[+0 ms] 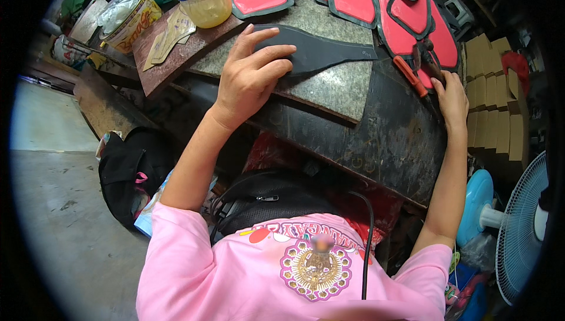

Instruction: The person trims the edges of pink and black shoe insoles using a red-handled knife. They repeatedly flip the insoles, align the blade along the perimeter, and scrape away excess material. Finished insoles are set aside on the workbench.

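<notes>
A dark grey cut piece of sheet material (321, 53), broad at the left and narrowing to the right, lies on a speckled stone slab (341, 88). Over its left end is my left hand (253, 70), its fingers spread and holding nothing. At the right side of the bench my right hand (451, 100) has its fingers closed round the handle of what looks like a hammer (424, 56). Its dark head points away from me. Just left of it lies a tool with an orange-red handle (410, 75); its kind is not clear.
Red panels with dark borders (356, 0) cover the far side of the bench. A blue-rimmed jar (206, 3) stands far left, near paper-like patterns (170, 38) on a brown board (144, 65). Stacked cartons (494, 97) and a fan (521, 227) are at the right.
</notes>
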